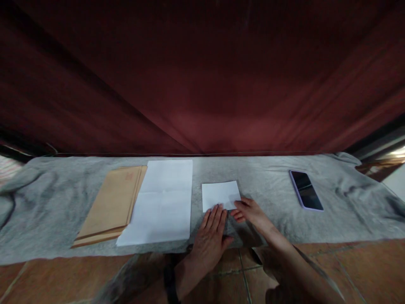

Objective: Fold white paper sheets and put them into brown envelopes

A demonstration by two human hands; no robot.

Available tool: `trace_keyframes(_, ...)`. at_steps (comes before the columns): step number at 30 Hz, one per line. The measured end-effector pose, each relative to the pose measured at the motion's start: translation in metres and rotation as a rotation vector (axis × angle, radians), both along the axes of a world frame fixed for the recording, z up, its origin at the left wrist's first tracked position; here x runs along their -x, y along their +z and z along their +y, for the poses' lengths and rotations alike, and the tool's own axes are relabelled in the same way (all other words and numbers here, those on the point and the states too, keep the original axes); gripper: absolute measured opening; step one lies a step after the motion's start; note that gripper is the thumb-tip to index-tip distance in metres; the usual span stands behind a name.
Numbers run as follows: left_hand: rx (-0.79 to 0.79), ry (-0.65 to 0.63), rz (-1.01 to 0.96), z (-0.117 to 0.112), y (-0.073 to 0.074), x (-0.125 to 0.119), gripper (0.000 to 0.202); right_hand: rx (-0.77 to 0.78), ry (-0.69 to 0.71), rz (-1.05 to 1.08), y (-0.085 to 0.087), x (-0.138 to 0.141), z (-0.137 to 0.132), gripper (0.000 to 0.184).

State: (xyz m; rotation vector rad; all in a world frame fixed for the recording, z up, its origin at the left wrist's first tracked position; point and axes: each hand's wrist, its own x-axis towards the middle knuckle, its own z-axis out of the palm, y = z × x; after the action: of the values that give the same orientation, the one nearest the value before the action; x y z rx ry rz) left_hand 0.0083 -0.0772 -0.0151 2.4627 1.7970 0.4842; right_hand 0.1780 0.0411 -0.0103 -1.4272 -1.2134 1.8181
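Observation:
A small folded white paper [220, 194] lies on the grey cloth [259, 177]. My left hand [210, 234] rests flat just below it, fingers stretched out and together, fingertips touching the paper's near edge. My right hand [249, 211] pinches the paper's near right corner with curled fingers. A stack of larger white sheets [163, 202] lies to the left of the hands, and a pile of brown envelopes [112, 204] lies further left, partly under the sheets.
A dark phone with a lilac case [306, 190] lies on the cloth at the right. A dark red curtain [202, 84] hangs behind. Brown floor tiles [363, 266] show in front of the cloth.

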Motion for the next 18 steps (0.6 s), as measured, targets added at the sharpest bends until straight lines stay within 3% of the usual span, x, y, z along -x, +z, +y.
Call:
trace_keyframes(2,0.003,-0.001,0.016,-0.002,0.000,0.000,0.075,-0.048,0.040,-0.106,0.000,-0.004,0.000,0.018)
trace_keyframes(4,0.012,-0.001,0.002,-0.001,0.002,0.002,0.074,-0.217,0.064,-0.322,0.004,-0.009,-0.002,0.018)
trace_keyframes(7,0.031,-0.004,-0.028,0.001,0.005,0.004,0.073,-0.691,0.022,-0.714,0.015,-0.010,-0.009,0.028)
trace_keyframes(10,0.045,0.000,-0.054,0.001,0.004,0.004,0.070,-1.063,0.168,-0.797,0.019,0.002,-0.024,0.034)
trace_keyframes(13,0.058,0.026,-0.073,0.000,-0.001,0.004,0.068,-1.200,0.425,-0.677,0.012,0.019,-0.040,0.039)
trace_keyframes(18,0.049,0.080,-0.077,-0.006,-0.007,0.007,0.073,-1.227,0.528,-0.741,-0.003,0.024,-0.055,0.049)
